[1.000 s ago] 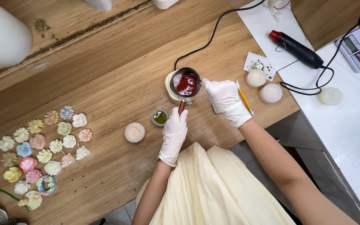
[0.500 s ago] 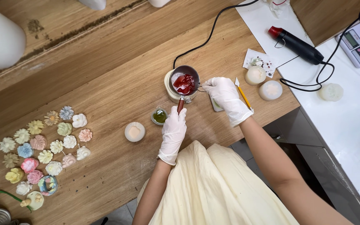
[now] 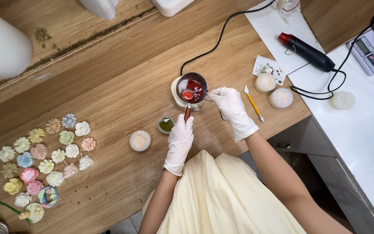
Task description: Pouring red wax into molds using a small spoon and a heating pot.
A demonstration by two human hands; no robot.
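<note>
Small metal melting pot (image 3: 192, 89) — round, holding glossy red liquid wax — sits on a white warmer on the wooden counter (image 3: 122, 86). Left hand (image 3: 179, 141) grips its reddish handle; right hand (image 3: 230, 106) pinches a thin tool at the rim.

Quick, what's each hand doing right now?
Left hand: closed on the red handle of the small metal pot of red wax.
Right hand: pinching a thin metal tool.

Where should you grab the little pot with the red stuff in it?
By its handle, the dark red stick poking out toward the person. The left hand grips it from that side. That is probably best, since the small metal pot sits on a warmer.
</note>
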